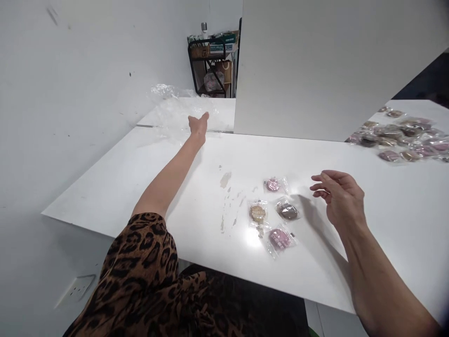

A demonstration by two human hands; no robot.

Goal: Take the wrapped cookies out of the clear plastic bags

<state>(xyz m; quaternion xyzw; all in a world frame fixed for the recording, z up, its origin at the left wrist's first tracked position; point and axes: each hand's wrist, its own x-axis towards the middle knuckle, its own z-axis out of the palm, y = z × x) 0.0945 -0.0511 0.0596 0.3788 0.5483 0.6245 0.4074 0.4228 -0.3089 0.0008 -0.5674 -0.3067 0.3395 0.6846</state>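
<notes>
My left hand (199, 127) is stretched out to the far left of the table, at the edge of a crumpled clear plastic bag (171, 110). Its thumb and fingers are apart, and nothing shows in its grasp. Over the right part of the table hovers my right hand (342, 194), open, with loosely bent fingers and nothing in them. Left of it lie several small sealed packets with round, cookie-like pieces: a small pink packet (272, 185), a tan packet (258, 214), a dark brown packet (288, 210) and a larger pink packet (280, 238).
A heap of similar packets (400, 133) lies at the far right of the white table (115, 173). An upright white panel (298, 70) stands at the back. Behind it is a black shelf cart (206, 57) with boxes. A wall runs along the left.
</notes>
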